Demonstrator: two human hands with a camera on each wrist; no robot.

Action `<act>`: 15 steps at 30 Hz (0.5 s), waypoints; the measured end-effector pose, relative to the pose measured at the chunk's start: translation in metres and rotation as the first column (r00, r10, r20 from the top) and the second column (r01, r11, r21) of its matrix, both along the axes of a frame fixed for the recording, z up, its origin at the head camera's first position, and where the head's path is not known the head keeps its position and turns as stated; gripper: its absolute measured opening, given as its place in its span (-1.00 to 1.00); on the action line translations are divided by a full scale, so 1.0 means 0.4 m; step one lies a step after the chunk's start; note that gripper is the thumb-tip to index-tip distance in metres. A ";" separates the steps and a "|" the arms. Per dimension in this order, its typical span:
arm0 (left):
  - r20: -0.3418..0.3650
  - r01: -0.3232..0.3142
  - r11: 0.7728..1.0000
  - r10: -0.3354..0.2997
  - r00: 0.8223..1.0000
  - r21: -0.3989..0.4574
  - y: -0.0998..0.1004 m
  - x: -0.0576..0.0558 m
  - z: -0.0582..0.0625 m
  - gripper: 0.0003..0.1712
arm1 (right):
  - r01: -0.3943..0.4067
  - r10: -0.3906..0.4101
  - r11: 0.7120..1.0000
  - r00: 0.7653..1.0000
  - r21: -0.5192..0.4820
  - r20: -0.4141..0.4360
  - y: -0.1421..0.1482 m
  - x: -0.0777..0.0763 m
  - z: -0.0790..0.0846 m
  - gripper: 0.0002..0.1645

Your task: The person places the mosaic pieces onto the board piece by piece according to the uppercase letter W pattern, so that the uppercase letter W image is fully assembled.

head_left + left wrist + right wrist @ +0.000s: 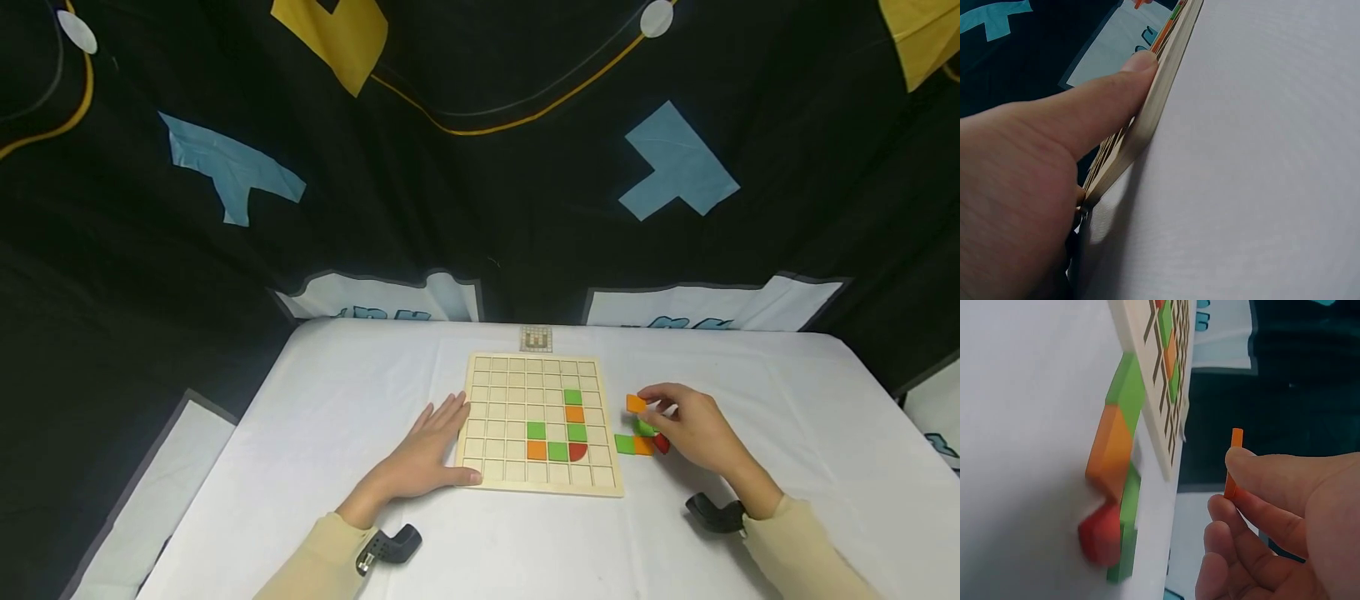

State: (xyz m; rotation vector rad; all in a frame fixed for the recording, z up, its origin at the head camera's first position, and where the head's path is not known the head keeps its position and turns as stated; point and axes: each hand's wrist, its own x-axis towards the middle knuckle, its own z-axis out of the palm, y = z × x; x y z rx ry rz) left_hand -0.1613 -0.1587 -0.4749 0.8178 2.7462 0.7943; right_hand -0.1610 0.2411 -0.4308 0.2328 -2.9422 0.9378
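Note:
A light wooden grid board (495,417) lies on the white table, with several green and orange square tiles and one red rounded tile (577,452) set in its cells. My left hand (423,457) rests at the board's left edge, fingers straight, its thumb (1104,103) on the near left corner. To the right of the board, my right hand (697,429) pinches an orange square tile (1233,481) between thumb and fingers, raised off the table. Under that hand lie loose tiles: a green one (1125,387), an orange one (1109,450), a red one (1100,534) and more green.
A small patterned square (536,338) lies behind the board's far edge. The white cloth (360,375) covers the table. Behind it hangs a dark curtain (480,217) with blue and yellow shapes. A black wrist device (397,546) sits on each forearm.

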 end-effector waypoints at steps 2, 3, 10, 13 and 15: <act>0.001 0.001 1.000 -0.001 1.000 -0.003 0.000 -0.001 0.000 0.27 | -0.008 0.008 1.000 1.000 -0.029 0.020 -0.011 0.000 0.000 -0.64; 0.002 0.001 1.000 -0.001 1.000 -0.002 0.000 -0.001 0.000 0.27 | -0.011 0.012 0.999 1.000 -0.040 0.024 -0.017 -0.001 -0.001 -0.63; 0.008 -0.003 1.000 0.003 1.000 -0.002 0.000 -0.001 -0.003 0.27 | -0.048 0.048 0.998 0.999 -0.034 -0.014 -0.054 -0.010 -0.006 -0.65; 0.009 -0.003 1.000 0.003 1.000 0.003 0.001 0.000 0.000 0.27 | -0.065 0.065 0.997 0.998 -0.046 -0.014 -0.073 -0.011 -0.006 -0.66; 0.011 -0.003 1.000 0.003 1.000 0.006 0.002 0.001 0.001 0.27 | -0.079 0.078 0.995 0.997 -0.055 -0.014 -0.086 -0.012 -0.007 -0.66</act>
